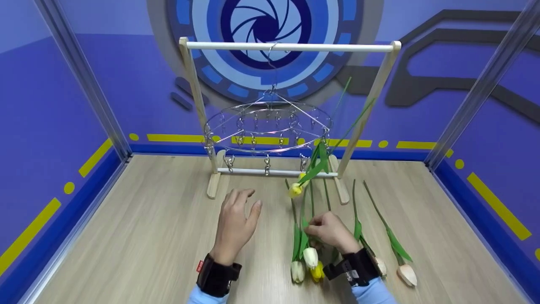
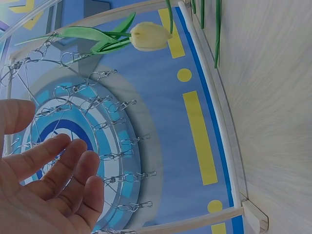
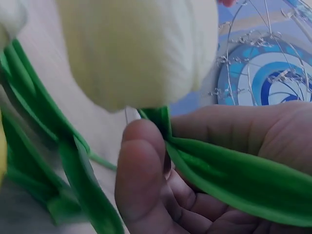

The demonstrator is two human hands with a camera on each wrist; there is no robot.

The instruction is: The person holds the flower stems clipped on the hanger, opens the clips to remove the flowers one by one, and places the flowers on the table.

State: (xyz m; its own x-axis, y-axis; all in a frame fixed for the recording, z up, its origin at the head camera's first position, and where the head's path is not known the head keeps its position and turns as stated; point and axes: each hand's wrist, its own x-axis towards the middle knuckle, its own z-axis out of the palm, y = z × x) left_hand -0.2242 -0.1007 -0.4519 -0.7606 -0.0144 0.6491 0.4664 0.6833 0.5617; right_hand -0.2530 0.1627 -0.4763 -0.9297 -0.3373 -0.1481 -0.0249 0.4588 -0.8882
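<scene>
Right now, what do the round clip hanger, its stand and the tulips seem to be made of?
Round clip hanger: thin shiny wire and clips, likely steel.
Stand: pale uprights and feet with visible grain, probably unfinished wood; its rails look white.
Tulips: smooth, uniform petals and glossy leaves, possibly artificial; the right hand pinches one leaf.

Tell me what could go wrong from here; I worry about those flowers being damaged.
The right hand grips a white tulip by its leaves, not its stem; lifting it that way may tear or bend them. Its stem lies among other tulips, so pulling could drag neighbours along. One yellow tulip already hangs from the clip hanger; bumping the hanger could swing it or shake it loose.
</scene>
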